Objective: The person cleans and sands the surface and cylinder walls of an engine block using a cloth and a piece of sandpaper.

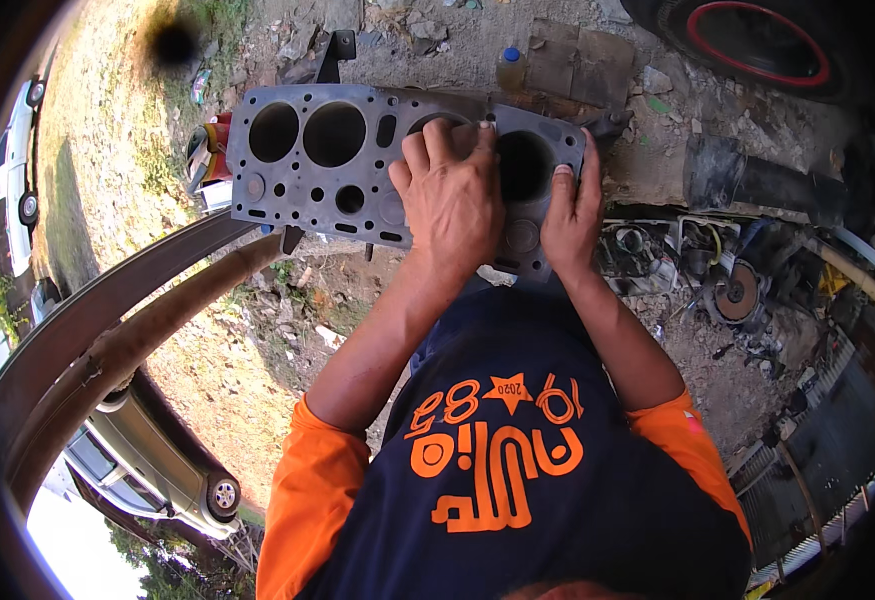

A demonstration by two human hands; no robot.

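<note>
A grey metal engine block (292, 205) lies in front of me, its flat deck facing up. Large round cylinder bores and smaller holes run along it. My left hand (452, 195) rests on the deck right of the middle, over one of the bores. Its fingers are curled and pressed together; whatever may be under them is hidden. At the block's right end my right hand (572, 215) holds the edge, thumb on the deck beside the last open bore (524, 165) and fingers along the outer side.
A rusty pipe (177, 285) and a dark beam (122, 290) run at the left. Dirty machine parts (732, 285) lie at the right. Beyond the block stand a bottle with a blue cap (510, 68) and a tyre (757, 45). Parked vehicles (152, 465) are at far left.
</note>
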